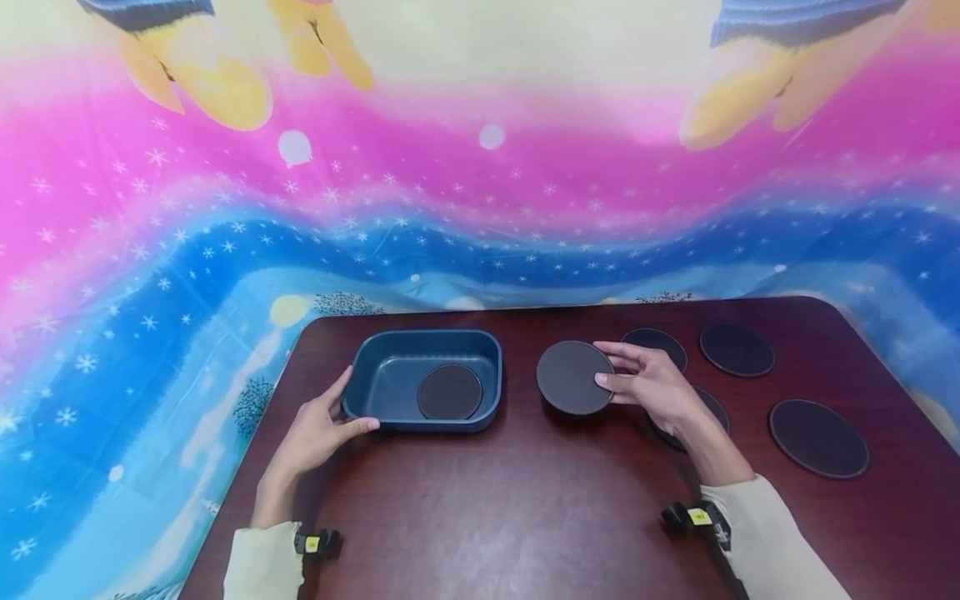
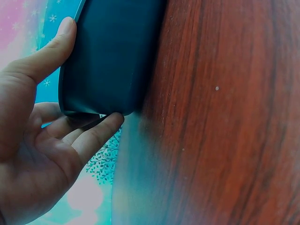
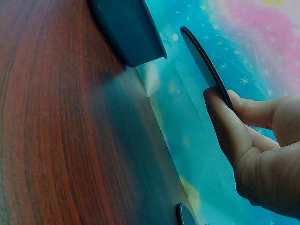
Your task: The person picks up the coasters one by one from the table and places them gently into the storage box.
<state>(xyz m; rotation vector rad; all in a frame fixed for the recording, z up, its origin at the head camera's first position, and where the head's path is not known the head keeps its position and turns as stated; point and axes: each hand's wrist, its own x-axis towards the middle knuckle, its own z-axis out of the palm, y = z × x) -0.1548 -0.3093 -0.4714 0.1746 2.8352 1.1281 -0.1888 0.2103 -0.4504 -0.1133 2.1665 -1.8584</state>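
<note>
My right hand (image 1: 656,387) pinches a round dark coaster (image 1: 574,377) by its right edge, thumb on the upper face and fingers beneath. In the right wrist view this coaster (image 3: 201,58) shows nearly edge-on, held up off the table. My left hand (image 1: 315,429) grips the left end of a dark blue rectangular container (image 1: 438,425), its thumb at the front left corner and its fingers along the left side. Inside the container, toward its right end, lies another coaster (image 1: 450,392). The left wrist view shows the container's outer wall (image 2: 108,61) between thumb and fingers.
Several more coasters lie on the right of the brown table (image 1: 480,508), among them a back one (image 1: 737,350) and a front one (image 1: 819,438). Two are partly covered by my right hand and wrist. Behind the table hangs a colourful patterned cloth (image 1: 480,192).
</note>
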